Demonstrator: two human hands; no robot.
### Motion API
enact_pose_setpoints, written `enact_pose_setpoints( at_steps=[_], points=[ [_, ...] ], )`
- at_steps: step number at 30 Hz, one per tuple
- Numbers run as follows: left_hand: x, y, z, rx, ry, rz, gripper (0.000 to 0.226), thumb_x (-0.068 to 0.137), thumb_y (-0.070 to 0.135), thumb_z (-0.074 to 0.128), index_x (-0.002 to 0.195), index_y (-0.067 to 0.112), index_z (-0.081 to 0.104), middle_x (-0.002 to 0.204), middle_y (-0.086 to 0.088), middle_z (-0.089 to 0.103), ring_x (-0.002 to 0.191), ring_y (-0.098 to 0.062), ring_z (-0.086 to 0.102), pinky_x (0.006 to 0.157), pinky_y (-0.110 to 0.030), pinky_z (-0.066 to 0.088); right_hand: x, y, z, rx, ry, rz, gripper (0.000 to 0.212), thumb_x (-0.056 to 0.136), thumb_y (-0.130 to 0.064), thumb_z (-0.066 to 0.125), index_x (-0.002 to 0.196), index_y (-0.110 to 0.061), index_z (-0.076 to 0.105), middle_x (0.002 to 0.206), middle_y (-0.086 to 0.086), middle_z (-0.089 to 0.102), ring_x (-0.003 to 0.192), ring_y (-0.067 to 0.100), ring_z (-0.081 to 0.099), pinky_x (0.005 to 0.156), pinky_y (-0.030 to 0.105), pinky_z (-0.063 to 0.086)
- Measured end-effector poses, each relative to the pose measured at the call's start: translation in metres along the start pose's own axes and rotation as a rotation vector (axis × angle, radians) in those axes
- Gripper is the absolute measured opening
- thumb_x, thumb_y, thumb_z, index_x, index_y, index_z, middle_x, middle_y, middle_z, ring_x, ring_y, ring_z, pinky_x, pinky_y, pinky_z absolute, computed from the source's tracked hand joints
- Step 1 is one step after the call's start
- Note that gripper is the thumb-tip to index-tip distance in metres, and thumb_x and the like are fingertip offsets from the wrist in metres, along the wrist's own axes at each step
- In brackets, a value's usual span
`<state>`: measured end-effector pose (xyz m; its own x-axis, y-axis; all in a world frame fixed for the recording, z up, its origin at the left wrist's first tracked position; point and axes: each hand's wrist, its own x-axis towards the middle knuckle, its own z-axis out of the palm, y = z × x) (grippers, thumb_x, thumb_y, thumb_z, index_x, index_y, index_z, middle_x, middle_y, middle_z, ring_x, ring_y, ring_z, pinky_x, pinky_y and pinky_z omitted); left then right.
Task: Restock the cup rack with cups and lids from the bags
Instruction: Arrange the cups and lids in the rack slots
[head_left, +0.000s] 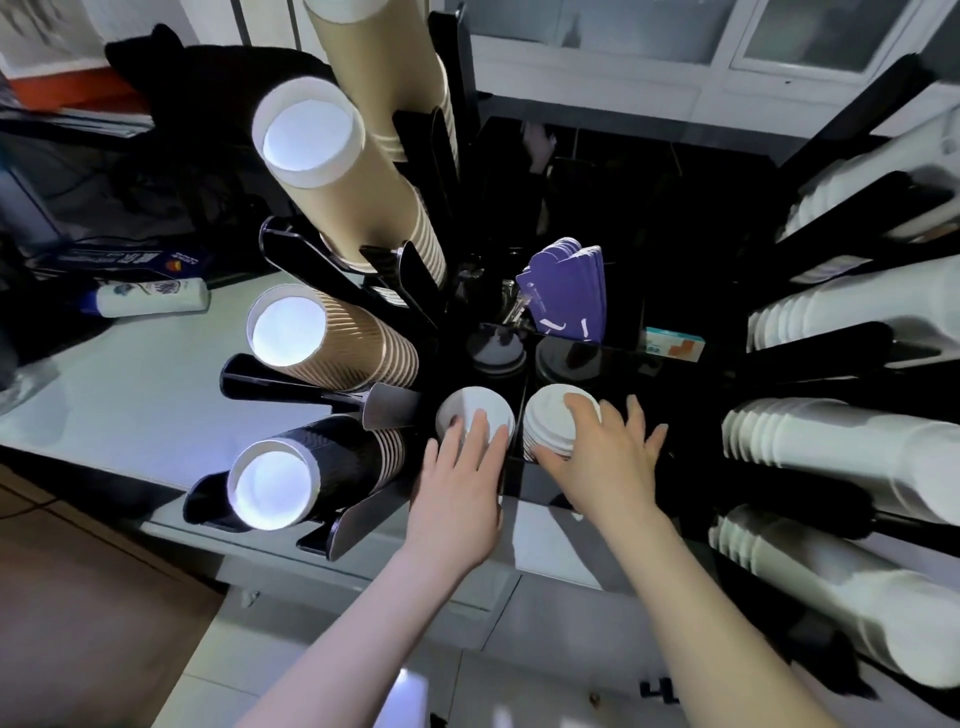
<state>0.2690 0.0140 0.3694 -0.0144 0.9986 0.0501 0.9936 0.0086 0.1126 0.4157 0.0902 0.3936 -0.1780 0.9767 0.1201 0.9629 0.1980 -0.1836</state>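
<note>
Both hands are reaching into the glossy black rack (582, 358): left hand (460, 483) lying flat-fingered on smooth white lids (470, 410), right hand (605, 457) spreading, gripping a ridged lid stack (545, 421).

White lids (558, 423), ribbed tan cups (363, 348), black rack (571, 488), purple sleeves (569, 291)

Both hands (462, 467) (608, 457) on white lids (550, 415)
</note>
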Motion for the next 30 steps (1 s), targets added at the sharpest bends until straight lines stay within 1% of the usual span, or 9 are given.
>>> enact_pose_setpoints(
  at_steps=[4, 9, 11, 13, 15, 18, 23, 27, 30],
  points=[
    [0.003, 0.000, 0.003, -0.009, -0.026, -0.007, 0.073, 0.091, 0.029, 0.049, 0.151, 0.023, 0.007, 0.159, -0.002, 0.004, 0.145, -0.025, 0.007, 0.115, -0.048, 0.007, 0.002, 0.000, -0.003, 0.107, 0.016, 0.035, 0.067, 0.073, -0.057, 0.067, 0.132, -0.033, 0.045, 0.138, 0.004, 0.048, 0.142, 0.034, 0.013, 0.109, 0.066, 0.002],
    [0.003, -0.004, -0.001, -0.036, -0.043, 0.033, 0.074, 0.090, 0.031, 0.050, 0.150, 0.022, 0.009, 0.158, -0.002, 0.005, 0.144, -0.026, 0.008, 0.115, -0.048, 0.009, -0.004, 0.002, -0.002, 0.253, 0.089, 0.031, 0.066, 0.071, -0.052, 0.073, 0.130, -0.033, 0.049, 0.141, -0.005, 0.044, 0.141, 0.027, 0.014, 0.110, 0.064, -0.001],
    [0.003, -0.006, -0.003, -0.083, -0.051, 0.034, 0.073, 0.090, 0.029, 0.051, 0.150, 0.020, 0.010, 0.158, -0.002, 0.005, 0.144, -0.027, 0.008, 0.115, -0.048, 0.009, -0.005, 0.004, -0.002, 0.326, 0.123, 0.036, 0.065, 0.071, -0.051, 0.073, 0.129, -0.033, 0.050, 0.142, -0.006, 0.044, 0.139, 0.025, 0.017, 0.112, 0.061, 0.001],
    [0.002, -0.008, -0.005, -0.152, -0.048, 0.024, 0.070, 0.089, 0.026, 0.051, 0.149, 0.019, 0.014, 0.158, -0.003, 0.007, 0.143, -0.027, 0.010, 0.116, -0.047, 0.014, -0.006, 0.005, -0.003, 0.358, 0.151, 0.038, 0.064, 0.070, -0.051, 0.074, 0.128, -0.034, 0.050, 0.141, -0.006, 0.044, 0.137, 0.024, 0.020, 0.112, 0.059, 0.004],
    [0.000, -0.011, -0.006, -0.192, -0.032, 0.024, 0.068, 0.088, 0.024, 0.052, 0.146, 0.018, 0.018, 0.156, -0.003, 0.011, 0.141, -0.027, 0.013, 0.113, -0.045, 0.020, -0.007, 0.006, -0.002, 0.347, 0.123, 0.034, 0.063, 0.072, -0.050, 0.072, 0.128, -0.035, 0.049, 0.141, -0.006, 0.043, 0.136, 0.024, 0.020, 0.112, 0.059, 0.003],
    [-0.002, -0.014, -0.005, -0.235, -0.030, 0.033, 0.067, 0.088, 0.023, 0.053, 0.146, 0.017, 0.019, 0.156, -0.003, 0.012, 0.142, -0.026, 0.012, 0.113, -0.039, 0.021, -0.007, 0.006, 0.001, 0.277, 0.038, 0.033, 0.059, 0.077, -0.046, 0.069, 0.131, -0.035, 0.047, 0.144, -0.003, 0.039, 0.138, 0.028, 0.016, 0.111, 0.062, -0.003],
    [-0.004, -0.017, -0.004, -0.271, -0.055, 0.025, 0.069, 0.088, 0.023, 0.054, 0.147, 0.019, 0.018, 0.157, 0.000, 0.010, 0.142, -0.023, 0.011, 0.110, -0.042, 0.028, -0.002, -0.002, -0.001, 0.336, 0.010, 0.081, 0.054, 0.074, -0.035, 0.071, 0.123, -0.035, 0.049, 0.141, -0.005, 0.040, 0.138, 0.026, 0.014, 0.111, 0.063, -0.006],
    [-0.005, -0.019, -0.005, -0.313, -0.075, 0.024, 0.070, 0.090, 0.024, 0.054, 0.148, 0.020, 0.016, 0.159, 0.002, 0.006, 0.144, -0.021, 0.007, 0.114, -0.041, 0.024, -0.006, -0.001, 0.000, 0.453, 0.103, 0.079, 0.047, 0.069, -0.030, 0.074, 0.111, -0.033, 0.054, 0.137, -0.008, 0.044, 0.139, 0.022, 0.014, 0.111, 0.061, -0.007],
    [-0.006, -0.019, -0.009, -0.359, -0.038, 0.020, 0.065, 0.088, 0.022, 0.054, 0.145, 0.018, 0.022, 0.157, 0.002, 0.011, 0.143, -0.021, 0.010, 0.112, -0.041, 0.027, -0.008, 0.000, 0.000, 0.492, 0.150, 0.061, 0.046, 0.068, -0.030, 0.073, 0.110, -0.033, 0.053, 0.137, -0.011, 0.043, 0.139, 0.020, 0.015, 0.113, 0.060, -0.003]
  ],
)
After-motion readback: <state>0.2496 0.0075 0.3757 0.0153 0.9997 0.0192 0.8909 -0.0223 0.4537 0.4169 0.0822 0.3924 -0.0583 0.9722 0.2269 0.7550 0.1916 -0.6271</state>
